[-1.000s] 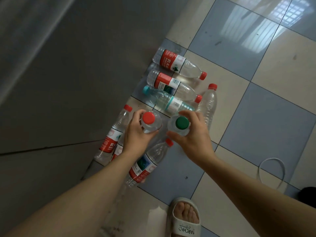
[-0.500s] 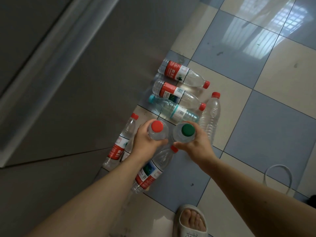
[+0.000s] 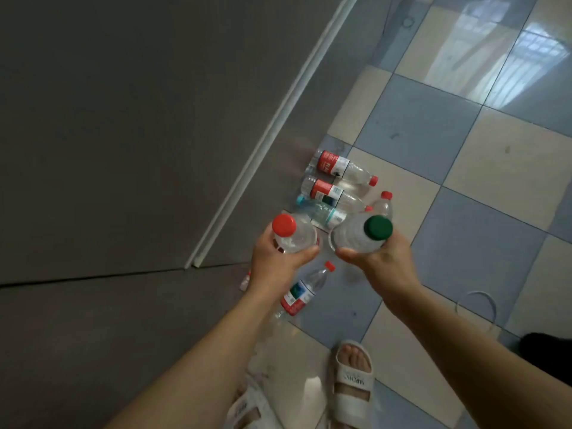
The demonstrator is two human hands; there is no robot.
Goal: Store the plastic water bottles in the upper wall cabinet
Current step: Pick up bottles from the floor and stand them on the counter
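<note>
My left hand (image 3: 275, 264) grips a clear plastic bottle with a red cap (image 3: 283, 225), held upright above the floor. My right hand (image 3: 382, 261) grips a second clear bottle with a green cap (image 3: 378, 227) beside it. Below them several bottles lie on the tiled floor: two red-labelled ones (image 3: 332, 164) (image 3: 325, 191), a teal-capped one (image 3: 322, 212), one label-less with a red cap (image 3: 383, 204), and one red-labelled bottle (image 3: 305, 291) between my forearms. Another lies mostly hidden behind my left wrist. No upper wall cabinet shows.
A dark grey cabinet front (image 3: 123, 134) with a white trim strip (image 3: 272, 131) fills the left side. My sandalled foot (image 3: 353, 379) stands on the blue and beige floor tiles (image 3: 464, 236). A white cord loop (image 3: 478, 305) lies at the right, near a dark object (image 3: 548, 354).
Both hands have risen with their bottles, which now sit higher above the floor bottles. The view has pulled back and tilted, showing more of the cabinet front and trim.
</note>
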